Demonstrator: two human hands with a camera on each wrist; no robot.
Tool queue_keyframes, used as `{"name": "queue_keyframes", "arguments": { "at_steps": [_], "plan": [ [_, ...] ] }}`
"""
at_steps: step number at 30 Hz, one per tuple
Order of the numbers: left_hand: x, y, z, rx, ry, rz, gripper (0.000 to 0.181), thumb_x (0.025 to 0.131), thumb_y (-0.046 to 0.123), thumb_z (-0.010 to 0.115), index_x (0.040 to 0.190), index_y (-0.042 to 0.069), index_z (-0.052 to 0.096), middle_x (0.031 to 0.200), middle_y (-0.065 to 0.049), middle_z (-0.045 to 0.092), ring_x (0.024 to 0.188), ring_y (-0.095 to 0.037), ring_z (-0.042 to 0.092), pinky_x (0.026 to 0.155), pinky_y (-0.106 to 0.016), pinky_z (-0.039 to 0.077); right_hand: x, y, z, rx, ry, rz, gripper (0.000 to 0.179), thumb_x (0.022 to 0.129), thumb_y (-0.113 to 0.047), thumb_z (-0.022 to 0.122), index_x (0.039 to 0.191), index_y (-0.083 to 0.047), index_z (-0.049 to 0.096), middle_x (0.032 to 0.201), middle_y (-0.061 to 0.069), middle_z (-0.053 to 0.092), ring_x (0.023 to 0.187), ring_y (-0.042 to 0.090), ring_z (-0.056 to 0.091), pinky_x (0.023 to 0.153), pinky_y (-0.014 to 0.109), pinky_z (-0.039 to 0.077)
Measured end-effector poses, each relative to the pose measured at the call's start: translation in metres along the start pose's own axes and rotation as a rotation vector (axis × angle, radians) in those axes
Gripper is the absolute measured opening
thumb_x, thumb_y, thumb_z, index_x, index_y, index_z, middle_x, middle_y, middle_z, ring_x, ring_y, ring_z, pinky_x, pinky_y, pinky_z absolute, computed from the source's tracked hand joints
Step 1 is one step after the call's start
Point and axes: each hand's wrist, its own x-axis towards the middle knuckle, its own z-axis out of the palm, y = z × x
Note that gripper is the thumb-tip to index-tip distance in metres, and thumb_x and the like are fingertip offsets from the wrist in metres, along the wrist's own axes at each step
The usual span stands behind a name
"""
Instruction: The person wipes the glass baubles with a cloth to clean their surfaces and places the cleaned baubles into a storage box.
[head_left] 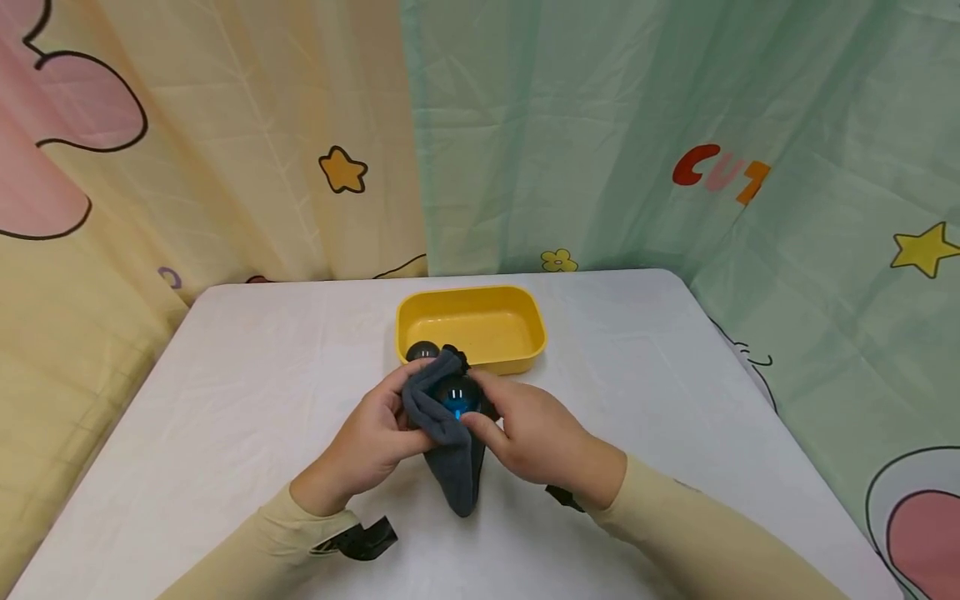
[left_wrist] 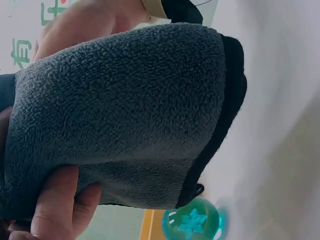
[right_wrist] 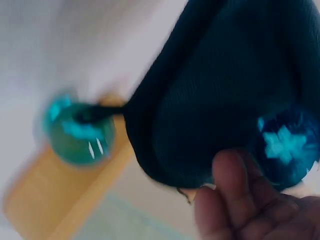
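Note:
In the head view, a dark grey-blue cloth (head_left: pixel 453 479) with a black edge hangs folded between both hands, its lower corner pointing down. A shiny blue ball (head_left: pixel 457 393) sits against it; the right wrist view shows a pale flower or star shape inside this ball (right_wrist: pixel 286 147). My left hand (head_left: pixel 367 442) grips the cloth's left side, and its fingers press the fuzzy fabric (left_wrist: pixel 125 100) in the left wrist view. From the right, my right hand (head_left: pixel 543 433) holds the ball with its thumb on the front; its other fingers are partly hidden.
A yellow tray (head_left: pixel 534 354) stands just beyond the hands on the white table (head_left: pixel 262 375). By its near left corner is a second ball (head_left: pixel 422 350), which looks clear green with a turquoise star inside (left_wrist: pixel 192 220). Printed curtains (head_left: pixel 562 125) hang behind the table.

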Motion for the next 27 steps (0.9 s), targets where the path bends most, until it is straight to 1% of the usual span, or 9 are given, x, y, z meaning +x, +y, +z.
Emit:
{"name": "queue_keyframes", "arguments": {
  "at_steps": [3, 7, 9, 12, 16, 19, 22, 24, 27],
  "plan": [
    [0.0004, 0.001, -0.0014, -0.003, 0.001, 0.012, 0.079, 0.093, -0.007, 0.074, 0.16, 0.004, 0.034, 0.16, -0.024, 0.046, 0.131, -0.013, 0.064, 0.104, -0.029, 0.057, -0.0019, -0.0024, -0.0034, -0.161, 0.056, -0.106, 0.07, 0.102, -0.029, 0.071, 0.161, -0.013, 0.038, 0.144, 0.004, 0.067, 0.118, 0.017, 0.069, 0.103, 0.037, 0.059],
    [0.0005, 0.0023, -0.0024, -0.026, -0.006, 0.015, 0.079, 0.093, -0.008, 0.072, 0.16, 0.001, 0.031, 0.161, -0.026, 0.043, 0.133, -0.011, 0.062, 0.105, -0.028, 0.056, -0.0031, 0.001, -0.0029, -0.348, 0.173, -0.275, 0.071, 0.096, -0.023, 0.079, 0.157, -0.013, 0.044, 0.129, 0.006, 0.072, 0.108, 0.02, 0.072, 0.096, 0.035, 0.062],
    [0.0006, 0.0027, -0.0019, -0.033, -0.013, 0.014, 0.078, 0.093, -0.01, 0.072, 0.16, 0.0, 0.032, 0.161, -0.027, 0.043, 0.133, -0.011, 0.062, 0.105, -0.028, 0.056, -0.0031, 0.0024, -0.0021, -0.403, 0.212, -0.317, 0.065, 0.096, -0.023, 0.079, 0.153, -0.012, 0.049, 0.118, 0.006, 0.074, 0.098, 0.02, 0.071, 0.089, 0.034, 0.063],
    [0.0001, 0.0028, -0.0012, -0.02, -0.022, 0.016, 0.076, 0.092, -0.011, 0.071, 0.158, 0.0, 0.034, 0.159, -0.028, 0.045, 0.131, -0.011, 0.063, 0.104, -0.028, 0.057, -0.0018, 0.0019, -0.0025, -0.347, 0.165, -0.257, 0.064, 0.096, -0.025, 0.079, 0.151, -0.009, 0.05, 0.114, 0.004, 0.075, 0.094, 0.017, 0.071, 0.085, 0.031, 0.063],
    [-0.001, 0.0023, -0.0007, 0.02, -0.018, 0.016, 0.076, 0.092, -0.011, 0.071, 0.158, 0.001, 0.036, 0.157, -0.028, 0.048, 0.127, -0.011, 0.066, 0.102, -0.028, 0.058, 0.002, 0.0025, -0.001, 0.009, 0.017, -0.046, 0.052, 0.103, -0.026, 0.07, 0.147, -0.006, 0.052, 0.098, -0.001, 0.075, 0.082, 0.014, 0.067, 0.074, 0.027, 0.06],
    [-0.0014, 0.0016, -0.0005, 0.038, -0.005, 0.015, 0.077, 0.092, -0.01, 0.072, 0.158, 0.003, 0.036, 0.156, -0.027, 0.049, 0.125, -0.012, 0.067, 0.101, -0.028, 0.058, 0.0045, 0.0047, 0.0025, 0.223, -0.037, 0.068, 0.033, 0.109, -0.027, 0.059, 0.134, -0.007, 0.06, 0.085, -0.003, 0.069, 0.075, 0.012, 0.061, 0.069, 0.026, 0.055],
    [-0.0006, 0.0008, -0.0006, 0.034, 0.014, 0.006, 0.079, 0.091, -0.01, 0.073, 0.159, 0.005, 0.035, 0.158, -0.026, 0.048, 0.127, -0.012, 0.066, 0.102, -0.027, 0.058, 0.0049, 0.0044, 0.0055, 0.203, -0.03, 0.063, 0.037, 0.112, -0.032, 0.053, 0.139, -0.007, 0.058, 0.098, 0.0, 0.073, 0.082, 0.014, 0.064, 0.076, 0.029, 0.058],
    [0.0006, 0.0006, -0.0006, 0.031, 0.029, 0.0, 0.08, 0.091, -0.009, 0.074, 0.16, 0.006, 0.035, 0.159, -0.024, 0.047, 0.129, -0.012, 0.065, 0.104, -0.027, 0.057, 0.004, 0.0026, 0.0053, 0.106, -0.008, 0.034, 0.049, 0.11, -0.033, 0.055, 0.152, -0.008, 0.048, 0.118, 0.004, 0.074, 0.094, 0.016, 0.068, 0.086, 0.033, 0.061],
    [0.0023, 0.0012, -0.0012, 0.021, 0.046, 0.0, 0.079, 0.091, -0.008, 0.074, 0.159, 0.005, 0.036, 0.16, -0.022, 0.047, 0.131, -0.012, 0.063, 0.105, -0.028, 0.056, 0.0023, 0.0001, 0.002, -0.034, 0.013, -0.034, 0.071, 0.106, -0.028, 0.064, 0.164, -0.01, 0.028, 0.143, 0.009, 0.066, 0.114, 0.021, 0.07, 0.102, 0.04, 0.06]
  ]
}}
